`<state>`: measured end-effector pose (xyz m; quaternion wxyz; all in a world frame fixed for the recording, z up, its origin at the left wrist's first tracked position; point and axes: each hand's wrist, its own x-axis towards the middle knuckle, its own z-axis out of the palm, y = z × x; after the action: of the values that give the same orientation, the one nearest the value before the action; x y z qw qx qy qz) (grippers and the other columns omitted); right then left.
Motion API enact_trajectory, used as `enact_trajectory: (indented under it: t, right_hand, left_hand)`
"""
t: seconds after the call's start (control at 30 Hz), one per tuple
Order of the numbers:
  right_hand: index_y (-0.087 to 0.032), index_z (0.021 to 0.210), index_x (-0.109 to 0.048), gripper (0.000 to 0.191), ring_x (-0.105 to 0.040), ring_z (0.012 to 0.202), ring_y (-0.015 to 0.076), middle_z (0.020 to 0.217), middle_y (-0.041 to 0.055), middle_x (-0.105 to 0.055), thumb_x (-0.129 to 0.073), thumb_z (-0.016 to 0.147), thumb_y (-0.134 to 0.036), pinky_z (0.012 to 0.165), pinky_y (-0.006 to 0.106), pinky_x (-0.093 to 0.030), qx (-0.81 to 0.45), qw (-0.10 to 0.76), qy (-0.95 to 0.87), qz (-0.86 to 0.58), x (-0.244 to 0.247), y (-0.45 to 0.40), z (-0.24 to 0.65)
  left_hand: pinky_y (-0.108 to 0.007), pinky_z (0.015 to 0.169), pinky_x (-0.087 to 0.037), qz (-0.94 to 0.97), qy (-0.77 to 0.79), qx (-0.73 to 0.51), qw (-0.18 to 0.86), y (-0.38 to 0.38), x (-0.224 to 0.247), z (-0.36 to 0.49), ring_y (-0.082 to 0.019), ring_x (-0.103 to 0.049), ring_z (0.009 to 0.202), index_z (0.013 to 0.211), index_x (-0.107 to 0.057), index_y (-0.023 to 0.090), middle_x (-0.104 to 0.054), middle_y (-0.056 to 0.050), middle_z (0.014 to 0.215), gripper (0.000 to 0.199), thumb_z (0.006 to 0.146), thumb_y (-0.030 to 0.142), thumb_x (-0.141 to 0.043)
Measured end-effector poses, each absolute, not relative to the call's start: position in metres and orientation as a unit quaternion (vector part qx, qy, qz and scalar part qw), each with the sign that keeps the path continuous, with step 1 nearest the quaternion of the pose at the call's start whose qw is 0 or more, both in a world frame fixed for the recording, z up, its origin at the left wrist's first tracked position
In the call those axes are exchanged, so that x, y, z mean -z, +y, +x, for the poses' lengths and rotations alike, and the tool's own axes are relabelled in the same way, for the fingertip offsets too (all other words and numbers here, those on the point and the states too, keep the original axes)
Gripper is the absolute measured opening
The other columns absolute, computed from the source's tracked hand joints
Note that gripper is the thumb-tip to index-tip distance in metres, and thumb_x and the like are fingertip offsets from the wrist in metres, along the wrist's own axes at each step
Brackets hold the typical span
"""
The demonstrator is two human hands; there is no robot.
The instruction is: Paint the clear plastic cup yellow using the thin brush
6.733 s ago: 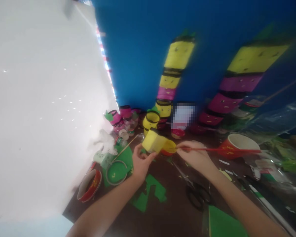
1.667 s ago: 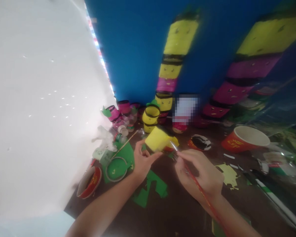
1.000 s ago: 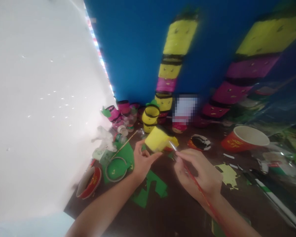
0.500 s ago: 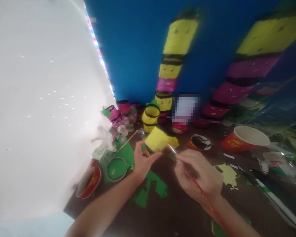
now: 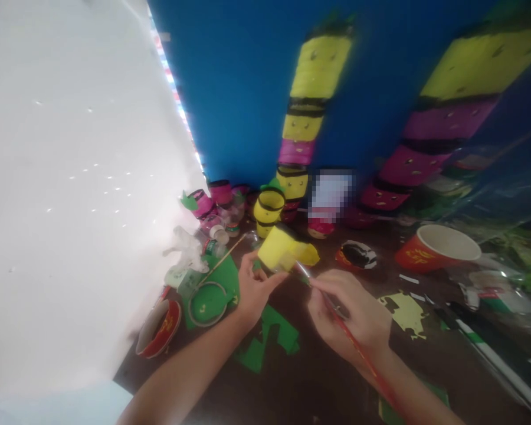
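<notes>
My left hand [image 5: 254, 289] grips a yellow-painted cup [image 5: 274, 247] by its near end, thumb and fingers around it. The cup is tipped on its side, with a dark band at its far end. In my right hand [image 5: 354, 313], pinched like a pen, is a paintbrush [image 5: 343, 321] with a red handle and a metal ferrule. Its bristles are at the cup's lower right side; blur hides whether they touch. Just beyond the brush tip is another bright yellow shape [image 5: 307, 255], whose kind I cannot make out.
Green paper scraps [image 5: 287, 330] lie between my forearms. Left are a ring [image 5: 207, 304] on green paper and a red cut cup [image 5: 159, 327]. A dark-filled cup [image 5: 357, 255] and a red paper cup [image 5: 438, 248] stand right. Painted cup stacks [image 5: 298, 130] rise by the blue wall.
My right hand and the paintbrush have moved slightly left along the cup's side. My left hand keeps its hold on the cup; the view has shifted a little.
</notes>
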<state>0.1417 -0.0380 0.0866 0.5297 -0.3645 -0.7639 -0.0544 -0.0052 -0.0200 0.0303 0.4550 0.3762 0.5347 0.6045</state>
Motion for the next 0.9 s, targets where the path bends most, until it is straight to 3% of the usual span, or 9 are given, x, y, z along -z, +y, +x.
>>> enact_trajectory:
  t: [0.27, 0.5, 0.7, 0.9]
  right_hand:
    - [-0.020, 0.093, -0.057, 0.027, -0.062, 0.073, 0.0160, 0.080, 0.0032, -0.064, -0.060, 0.071, -0.005, 0.066, 0.029, -0.052, 0.074, 0.527, -0.753, -0.387, -0.084, -0.037, 0.142]
    - [-0.019, 0.090, -0.056, 0.023, -0.059, 0.072, 0.0149, 0.077, 0.0026, -0.061, -0.056, 0.073, -0.005, 0.066, 0.030, -0.051, -0.012, 0.493, -0.792, -0.361, -0.079, -0.042, 0.133]
    - [-0.018, 0.092, -0.057, 0.028, -0.059, 0.074, 0.0147, 0.078, 0.0027, -0.062, -0.059, 0.069, -0.001, 0.070, 0.030, -0.051, 0.033, 0.531, -0.769, -0.354, -0.082, -0.042, 0.136]
    - [-0.019, 0.092, -0.057, 0.022, -0.059, 0.076, 0.0148, 0.081, 0.0035, -0.063, -0.056, 0.075, -0.007, 0.071, 0.030, -0.051, -0.010, 0.489, -0.790, -0.371, -0.079, -0.043, 0.133]
  left_hand:
    - [-0.015, 0.042, -0.030, 0.376, 0.530, -0.606, 0.459, -0.021, -0.030, -0.005, -0.001, -0.033, 0.046, 0.102, -0.048, 0.020, -0.048, 0.008, 0.065, 0.057, 0.056, 0.032, -0.078]
    - [-0.015, 0.043, -0.030, 0.375, 0.537, -0.614, 0.441, -0.019, -0.028, -0.005, -0.001, -0.034, 0.046, 0.102, -0.048, 0.020, -0.051, 0.007, 0.070, 0.054, 0.058, 0.032, -0.077]
    - [-0.015, 0.044, -0.030, 0.366, 0.534, -0.621, 0.441, -0.019, -0.029, -0.005, 0.000, -0.034, 0.047, 0.100, -0.048, 0.020, -0.052, 0.005, 0.079, 0.052, 0.058, 0.031, -0.077]
    - [-0.015, 0.043, -0.030, 0.365, 0.535, -0.619, 0.445, -0.020, -0.029, -0.005, -0.001, -0.033, 0.046, 0.102, -0.049, 0.021, -0.052, 0.006, 0.074, 0.054, 0.057, 0.033, -0.077]
